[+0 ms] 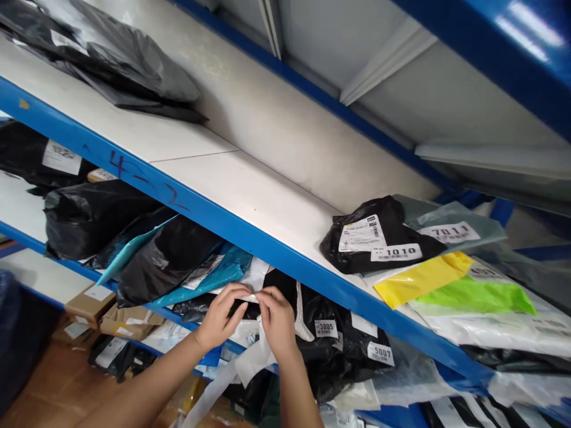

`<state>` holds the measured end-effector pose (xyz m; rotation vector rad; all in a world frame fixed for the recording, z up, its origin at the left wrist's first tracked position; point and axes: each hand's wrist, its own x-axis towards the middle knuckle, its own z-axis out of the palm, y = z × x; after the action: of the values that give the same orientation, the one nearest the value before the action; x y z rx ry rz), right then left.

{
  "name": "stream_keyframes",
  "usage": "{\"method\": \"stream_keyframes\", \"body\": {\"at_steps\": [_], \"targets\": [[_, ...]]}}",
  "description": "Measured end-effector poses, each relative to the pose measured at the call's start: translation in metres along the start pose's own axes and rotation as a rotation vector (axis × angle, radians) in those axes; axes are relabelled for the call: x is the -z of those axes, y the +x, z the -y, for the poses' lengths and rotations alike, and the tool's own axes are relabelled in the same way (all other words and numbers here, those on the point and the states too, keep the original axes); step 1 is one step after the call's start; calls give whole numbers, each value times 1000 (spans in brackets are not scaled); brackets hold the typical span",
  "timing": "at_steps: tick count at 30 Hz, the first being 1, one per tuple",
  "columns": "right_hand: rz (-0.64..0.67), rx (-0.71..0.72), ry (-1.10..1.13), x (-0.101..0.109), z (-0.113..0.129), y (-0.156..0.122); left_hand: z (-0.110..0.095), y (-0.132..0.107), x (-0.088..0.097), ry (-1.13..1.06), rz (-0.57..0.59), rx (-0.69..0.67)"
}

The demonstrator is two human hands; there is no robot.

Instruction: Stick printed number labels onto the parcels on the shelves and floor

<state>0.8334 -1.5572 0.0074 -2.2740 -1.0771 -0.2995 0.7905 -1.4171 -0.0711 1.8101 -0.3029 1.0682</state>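
Observation:
My left hand [225, 315] and my right hand [277, 324] meet fingertip to fingertip just below the blue shelf beam. A small white piece [252, 298], probably a label, shows between their fingers. My right hand is closed in a pinch; the left has its fingers curled to the same piece, its thumb a little apart. From under my right hand a long white paper strip [252, 362], like label backing, hangs down to the lower left. Behind my hands lie a teal mailing bag [227, 267] and black parcel bags [167, 261] on the lower shelf.
The blue beam [250, 238], marked "4-2", crosses above my hands. On the upper shelf lie a black parcel [352, 252] labelled 1010, a yellow bag [423, 278] and a green bag [479, 296]. Cardboard boxes [89, 306] stand at the lower left.

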Motion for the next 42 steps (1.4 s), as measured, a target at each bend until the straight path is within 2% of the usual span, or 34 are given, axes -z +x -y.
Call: {"method": "stream_keyframes", "body": {"at_steps": [4, 6, 9, 11, 13, 16, 19, 24, 27, 30, 37, 42], "targets": [[-183, 58, 100, 17, 4, -26, 25, -4, -6, 256, 85, 114], [-198, 44, 105, 33, 6, -38, 36, -2, -9, 367, 69, 204], [-136, 3, 61, 55, 2, -43, 42, 5, -10, 401, -92, 296], [-81, -20, -7, 66, -4, -38, 41, 13, -8, 381, -232, 333], [5, -42, -82, 72, -10, -28, 38, 21, -4, 354, -316, 350], [169, -61, -158, 76, -14, -13, 37, 27, 2, 327, -352, 366], [275, -96, -199, 77, -12, 0, 37, 27, 4, 307, -345, 375], [389, -261, -80, 76, -9, 8, 37, 26, 4, 291, -340, 382], [391, -335, -35, 78, -9, 9, 37, 26, 4, 280, -338, 384], [335, -369, 29, 80, -9, 9, 37, 26, 4, 266, -331, 393], [300, -382, 52, 84, -3, 16, 37, 26, 5, 258, -322, 395], [270, -403, 48, 86, -14, 17, 36, 26, 6, 251, -317, 399]]}}
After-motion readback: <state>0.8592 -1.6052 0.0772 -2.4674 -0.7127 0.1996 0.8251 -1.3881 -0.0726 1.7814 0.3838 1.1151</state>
